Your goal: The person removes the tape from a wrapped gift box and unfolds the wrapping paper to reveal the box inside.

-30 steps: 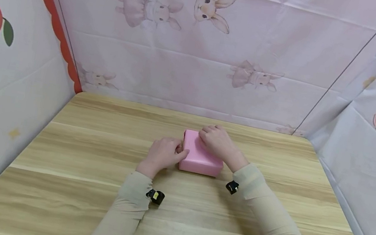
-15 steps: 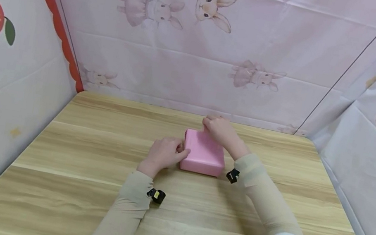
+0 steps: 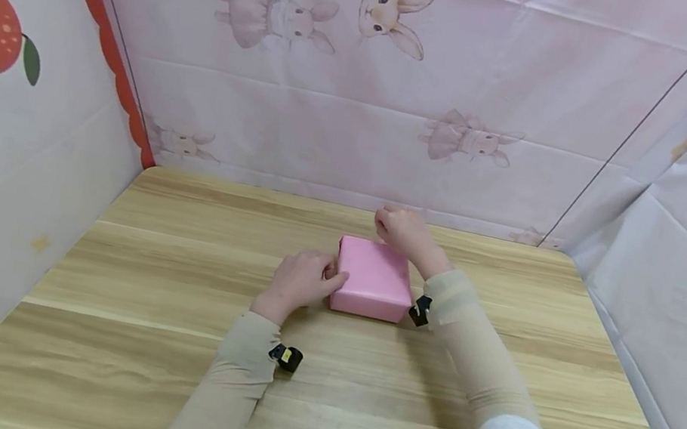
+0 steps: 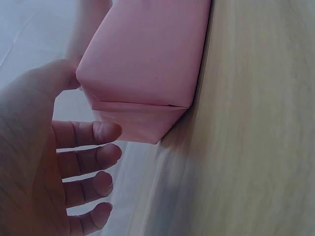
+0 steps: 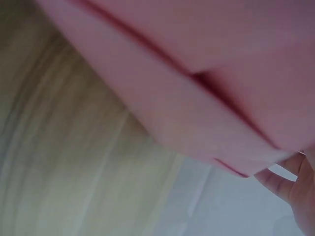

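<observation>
A pink paper-wrapped box lies flat on the wooden table, with folded flaps on its ends. At its left side is my left hand. The thumb rests on the box's upper edge, and the loosely bent fingers lie spread beside the folded end. My right hand is at the far edge of the box, knuckles up. In the right wrist view its fingers reach the far corner of the box; most of that hand is out of frame, so its hold is unclear.
The wood-grain table extends around the box. A pink rabbit-print cloth hangs just behind it. White fruit-print cloths line the left and right sides. Both wrists wear small black cameras.
My right hand has moved from the top of the box to its far edge, away from me. My left hand and the box have stayed nearly still.
</observation>
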The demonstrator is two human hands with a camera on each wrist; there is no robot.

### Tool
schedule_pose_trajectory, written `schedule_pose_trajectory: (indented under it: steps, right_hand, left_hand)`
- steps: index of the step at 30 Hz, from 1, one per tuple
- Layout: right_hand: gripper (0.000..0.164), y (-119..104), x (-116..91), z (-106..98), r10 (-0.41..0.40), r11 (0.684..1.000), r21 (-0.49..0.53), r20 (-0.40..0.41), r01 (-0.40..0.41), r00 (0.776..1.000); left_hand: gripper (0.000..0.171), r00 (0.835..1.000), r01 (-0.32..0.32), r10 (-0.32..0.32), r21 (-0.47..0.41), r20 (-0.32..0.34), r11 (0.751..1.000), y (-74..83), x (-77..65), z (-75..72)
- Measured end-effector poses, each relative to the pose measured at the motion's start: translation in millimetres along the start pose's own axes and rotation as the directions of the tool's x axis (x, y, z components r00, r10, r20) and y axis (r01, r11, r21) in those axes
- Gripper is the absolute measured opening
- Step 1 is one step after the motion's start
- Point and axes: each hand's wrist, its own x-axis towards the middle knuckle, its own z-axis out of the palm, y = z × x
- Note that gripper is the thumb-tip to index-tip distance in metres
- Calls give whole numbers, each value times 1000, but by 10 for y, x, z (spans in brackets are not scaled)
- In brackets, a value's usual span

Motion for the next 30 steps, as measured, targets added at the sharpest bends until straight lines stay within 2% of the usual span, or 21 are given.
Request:
schedule_pose_trajectory:
  steps: [10, 21, 25, 30]
  right_hand:
    - [14, 32, -12, 75, 49, 996, 78, 40, -52, 998]
    - [11, 61, -157, 13, 61, 988, 147, -50, -53, 997]
    - [12, 31, -226, -65, 99, 979, 188, -69, -84, 993]
    - [14, -38, -322, -178, 159, 971, 192, -83, -141, 984]
  left_hand:
    - [39, 1000, 9, -8, -10, 15, 1000, 7, -4, -25]
    - [40, 999, 9, -9, -23, 35, 1000, 5, 1, -16]
    - [40, 999, 10, -9, -24, 32, 1000, 0, 2, -10]
    - [40, 999, 8, -7, -20, 31, 1000, -10, 6, -8]
